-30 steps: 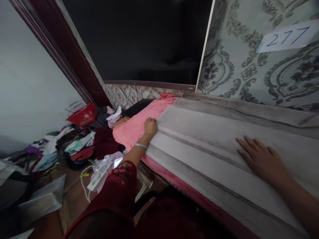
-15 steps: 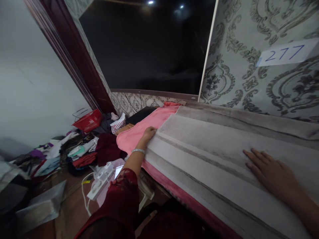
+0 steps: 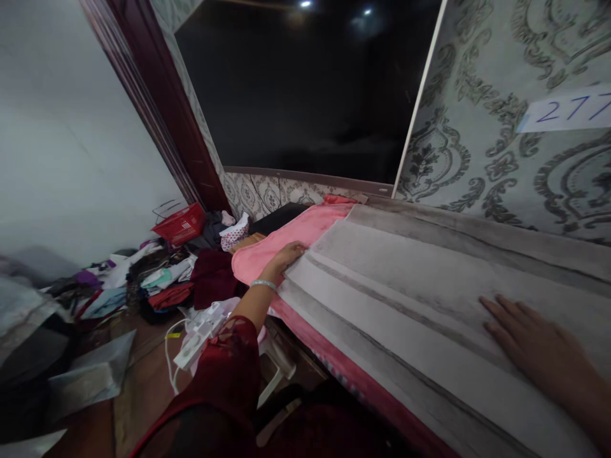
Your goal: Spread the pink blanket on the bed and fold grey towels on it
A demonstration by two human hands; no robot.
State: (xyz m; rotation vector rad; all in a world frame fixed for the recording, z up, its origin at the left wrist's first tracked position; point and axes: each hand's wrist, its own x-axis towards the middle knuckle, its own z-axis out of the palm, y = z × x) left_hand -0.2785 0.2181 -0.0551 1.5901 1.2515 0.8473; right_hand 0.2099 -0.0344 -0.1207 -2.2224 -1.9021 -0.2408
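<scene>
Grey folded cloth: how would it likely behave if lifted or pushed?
The grey cloth would probably sag if lifted, since its layers lie in soft-edged folds. Pushed by the right hand spread over it, those layers may ruck up. Its matte surface suggests little slipperiness.

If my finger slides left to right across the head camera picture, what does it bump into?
See-through plastic package, red basket, polka-dot cloth, left hand, then right hand lying on the gray cloth.

I can't tell whether the left hand [image 3: 289,254] pinches the grey cloth [image 3: 405,280], whose right end, like the top of the television [image 3: 305,95], runs out of view.
</scene>
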